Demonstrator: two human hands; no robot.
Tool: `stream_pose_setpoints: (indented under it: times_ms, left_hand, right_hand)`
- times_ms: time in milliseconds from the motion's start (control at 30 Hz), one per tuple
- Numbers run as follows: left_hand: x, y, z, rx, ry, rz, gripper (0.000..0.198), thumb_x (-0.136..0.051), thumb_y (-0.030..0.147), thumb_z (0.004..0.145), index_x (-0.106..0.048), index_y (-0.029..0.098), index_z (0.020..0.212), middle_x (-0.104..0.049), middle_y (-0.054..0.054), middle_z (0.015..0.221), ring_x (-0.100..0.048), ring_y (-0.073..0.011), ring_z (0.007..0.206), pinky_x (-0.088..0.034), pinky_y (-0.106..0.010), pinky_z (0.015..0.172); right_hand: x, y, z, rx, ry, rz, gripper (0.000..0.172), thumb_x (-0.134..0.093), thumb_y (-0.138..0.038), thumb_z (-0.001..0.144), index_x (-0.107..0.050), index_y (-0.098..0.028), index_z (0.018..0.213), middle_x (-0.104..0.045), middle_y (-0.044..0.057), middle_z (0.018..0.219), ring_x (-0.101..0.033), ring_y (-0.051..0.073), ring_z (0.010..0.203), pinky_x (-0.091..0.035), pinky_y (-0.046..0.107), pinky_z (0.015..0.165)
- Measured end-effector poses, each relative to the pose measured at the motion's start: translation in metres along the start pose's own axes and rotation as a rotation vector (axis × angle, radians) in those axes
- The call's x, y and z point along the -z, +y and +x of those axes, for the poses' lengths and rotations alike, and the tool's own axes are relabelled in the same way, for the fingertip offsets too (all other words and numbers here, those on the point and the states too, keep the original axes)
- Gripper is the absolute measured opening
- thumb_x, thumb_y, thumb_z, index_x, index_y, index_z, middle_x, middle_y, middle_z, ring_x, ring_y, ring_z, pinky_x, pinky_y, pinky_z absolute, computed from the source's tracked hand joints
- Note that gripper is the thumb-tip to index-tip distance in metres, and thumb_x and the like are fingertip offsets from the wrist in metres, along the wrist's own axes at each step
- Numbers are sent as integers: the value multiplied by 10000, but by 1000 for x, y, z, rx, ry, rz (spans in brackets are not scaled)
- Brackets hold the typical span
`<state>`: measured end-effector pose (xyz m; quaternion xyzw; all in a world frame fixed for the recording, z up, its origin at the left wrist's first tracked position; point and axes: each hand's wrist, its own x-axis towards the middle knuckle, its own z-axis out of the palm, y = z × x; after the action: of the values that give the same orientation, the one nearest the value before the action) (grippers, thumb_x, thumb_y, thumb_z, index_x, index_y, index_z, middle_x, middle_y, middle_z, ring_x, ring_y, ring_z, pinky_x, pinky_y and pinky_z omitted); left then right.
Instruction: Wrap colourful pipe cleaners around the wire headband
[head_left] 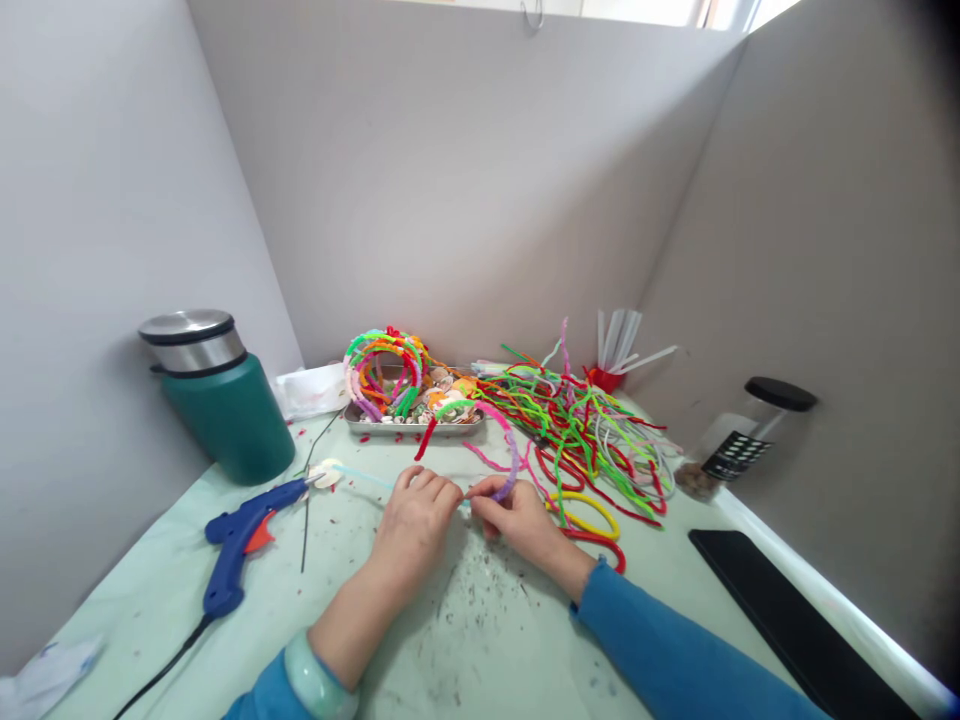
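My left hand (421, 515) and my right hand (516, 518) meet fingertip to fingertip over the middle of the table. Both are closed on a multicoloured pipe cleaner (495, 412), which arches up from my right fingers through purple, pink and green to a red end. A light blue stretch of pipe cleaner runs left from my left hand toward a pale round disc. The spot pinched between my fingers is mostly hidden. Behind my hands, a metal tray (420, 430) holds rings of coloured pipe cleaners (386, 375) and small loose pieces.
A blue glue gun (238, 540) lies at left, its nozzle near the disc (326, 473). Behind it stands a green flask (225, 410). Loose pipe cleaners (585, 430) and red-and-yellow scissors handles (589, 515) lie right. A black-lidded jar (739, 445) stands near the right panel. Glue sticks (619, 340) stand behind.
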<state>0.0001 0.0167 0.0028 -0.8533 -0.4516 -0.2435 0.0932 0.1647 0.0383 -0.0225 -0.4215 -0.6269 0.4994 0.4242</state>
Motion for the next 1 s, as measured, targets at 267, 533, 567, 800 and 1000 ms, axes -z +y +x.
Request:
stream_pose_setpoints:
  times_ms: [267, 533, 567, 800, 1000]
  left_hand:
    - [0, 0, 1, 169, -54, -262, 197, -399, 177, 853, -588, 176, 795, -604, -39, 729, -534, -174, 725, -382, -304, 719]
    - [4, -2, 4, 382, -106, -817, 187, -458, 281, 813, -603, 166, 784, -613, -13, 712, -537, -137, 676, -393, -221, 646]
    - [5, -2, 5, 404, -115, -891, 194, -471, 297, 806, -605, 159, 783, -614, -13, 717, -536, -136, 679, -395, -218, 642]
    - [14, 3, 9, 515, -253, -1292, 280, -587, 400, 729, -589, 123, 767, -611, -24, 643, -524, -119, 590, -381, -222, 577]
    - [9, 2, 7, 548, -320, -1355, 280, -574, 414, 742, -527, 148, 818, -624, -23, 628, -479, -89, 456, -360, -196, 432]
  right_hand:
    - [1, -11, -1, -7, -34, 195, 196, -585, -293, 744, -448, -181, 829, -555, -59, 562, -485, 78, 388, -384, 194, 408]
    - [7, -6, 2, -74, -155, 498, 191, -615, -300, 737, -486, -164, 776, -589, -26, 596, -490, 68, 402, -356, 180, 403]
    - [7, -6, 2, -87, -169, 530, 194, -622, -300, 732, -488, -166, 773, -586, -27, 588, -486, 68, 397, -350, 180, 399]
    - [9, -12, -2, -157, -239, 612, 227, -649, -323, 701, -492, -172, 766, -542, -42, 518, -438, 74, 366, -365, 206, 405]
    - [9, -11, -2, -139, -233, 615, 192, -638, -306, 717, -507, -171, 757, -539, -41, 534, -440, 69, 379, -351, 192, 394]
